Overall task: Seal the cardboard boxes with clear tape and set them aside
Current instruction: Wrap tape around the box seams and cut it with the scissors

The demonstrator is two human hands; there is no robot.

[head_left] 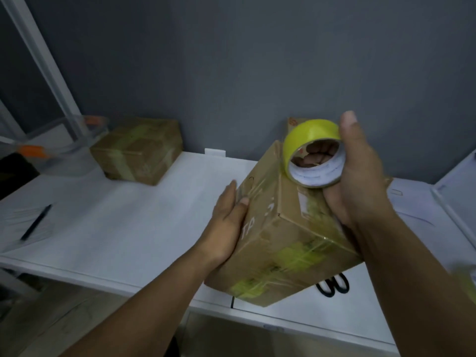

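Head view. A cardboard box [280, 228], tilted with one corner raised off the white table [134, 215], sits at centre right, its near corner overhanging the table's near edge. Strips of tape, glossy and yellowish in this light, already cross its near face and its right edge. The left hand [229, 222] lies flat against the box's left face, fingers straight and thumb resting on the top edge, bracing it. The right hand [358, 176] grips the tape roll [313, 153], fingers curled through the core and thumb up along the outer rim, with the roll resting on the box's upper far face. Whether a free tape end is stuck down cannot be told.

A second, taped box [137, 150] stands at far left, well apart, apparently already set aside. Scissors [333, 286] lie on the table partly under the held box; a pen [36, 222] lies at far left.

Judged step: running tape over the remaining seam. Done well, the left palm holds the box steady while the roll is drawn in line with the seam, taut and pressed flat, overlapping the edges.
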